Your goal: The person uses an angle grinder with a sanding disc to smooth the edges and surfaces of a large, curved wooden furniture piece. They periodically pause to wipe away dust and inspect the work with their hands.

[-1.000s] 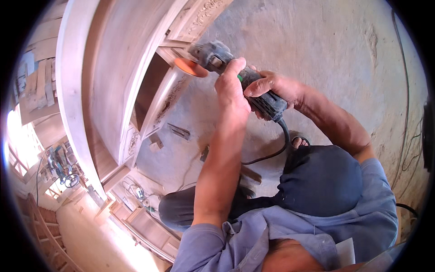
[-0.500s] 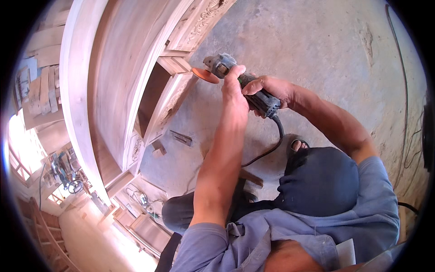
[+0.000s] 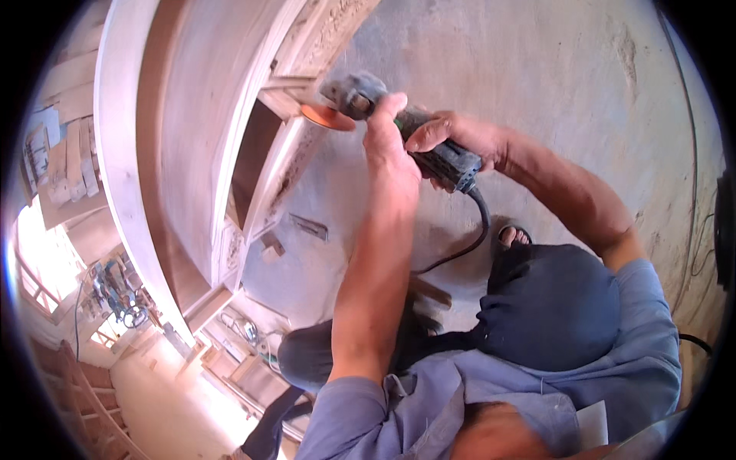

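A dusty dark angle grinder [image 3: 441, 157] with an orange sanding disc [image 3: 327, 117] is held in both of my hands. My left hand [image 3: 389, 138] wraps the front of its body, just behind the gear head. Around the rear of the body, near the power cord [image 3: 481, 222], my right hand [image 3: 469, 139] is closed. The disc lies at the upper corner of a protruding drawer [image 3: 280, 165] of a pale wooden cabinet; whether it touches the wood I cannot tell. Carved ornament shows on the drawer's front, partly blurred.
The cabinet's long curved edge [image 3: 115, 153] runs along the left. On the concrete floor [image 3: 537, 69] lie a small wood block [image 3: 271, 247], a flat slotted piece [image 3: 308, 226] and a long cable [image 3: 690, 115] at the right. Stacked boards [image 3: 73, 153] stand beyond the cabinet.
The grinder's head and disc have moved left, from beside the drawer's corner to over it. Both hands keep their hold, and the view has shifted slightly.
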### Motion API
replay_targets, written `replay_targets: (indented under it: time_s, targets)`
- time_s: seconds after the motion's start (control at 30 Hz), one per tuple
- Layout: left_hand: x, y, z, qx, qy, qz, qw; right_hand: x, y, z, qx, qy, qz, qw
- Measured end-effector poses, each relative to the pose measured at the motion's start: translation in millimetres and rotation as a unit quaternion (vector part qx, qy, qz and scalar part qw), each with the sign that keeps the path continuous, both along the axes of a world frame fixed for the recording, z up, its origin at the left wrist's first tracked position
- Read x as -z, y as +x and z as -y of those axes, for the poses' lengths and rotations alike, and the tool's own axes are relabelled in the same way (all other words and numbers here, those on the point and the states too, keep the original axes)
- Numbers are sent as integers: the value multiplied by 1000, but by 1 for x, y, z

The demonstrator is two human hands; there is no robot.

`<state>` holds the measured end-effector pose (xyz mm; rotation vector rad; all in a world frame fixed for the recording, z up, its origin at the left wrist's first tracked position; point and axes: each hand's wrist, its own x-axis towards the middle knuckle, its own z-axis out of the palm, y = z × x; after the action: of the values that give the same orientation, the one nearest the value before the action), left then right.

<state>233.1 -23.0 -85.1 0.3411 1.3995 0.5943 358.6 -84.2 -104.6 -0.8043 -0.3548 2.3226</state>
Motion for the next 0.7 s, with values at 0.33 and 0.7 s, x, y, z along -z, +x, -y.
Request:
replay_targets:
  time_s: [0.33, 0.7]
  targets:
    - [1, 4, -9, 17, -23, 20, 999, -10, -1, -9, 31, -17, 16, 999]
    - [25, -6, -8, 49, -43, -3, 998, 23, -14, -1, 28, -62, 83, 994]
